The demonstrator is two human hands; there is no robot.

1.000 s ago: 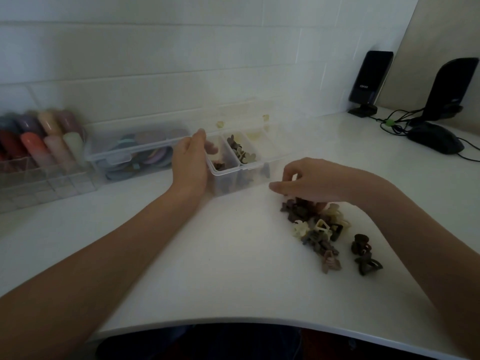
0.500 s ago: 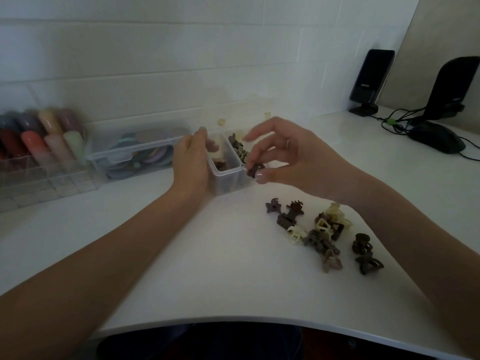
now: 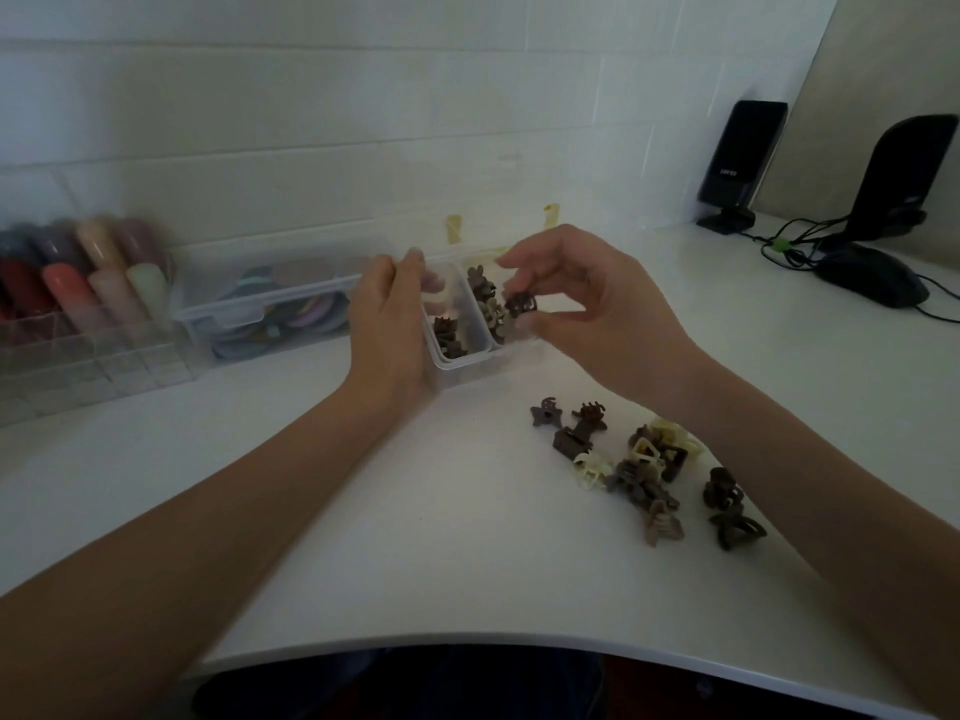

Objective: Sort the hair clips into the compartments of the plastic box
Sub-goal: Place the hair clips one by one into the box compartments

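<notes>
The right hand pinches a small dark brown claw clip between thumb and fingertips, above the clear plastic box. The left hand lies flat with straight fingers against the box's left wall. Between the hands, two narrow compartments hold brown and beige toothed clips. Below the right hand, loose hair clips, matte brown, grey and cream, lie scattered on the smooth white tabletop.

White tiled wall, white desk, dim light, beige panel
</notes>
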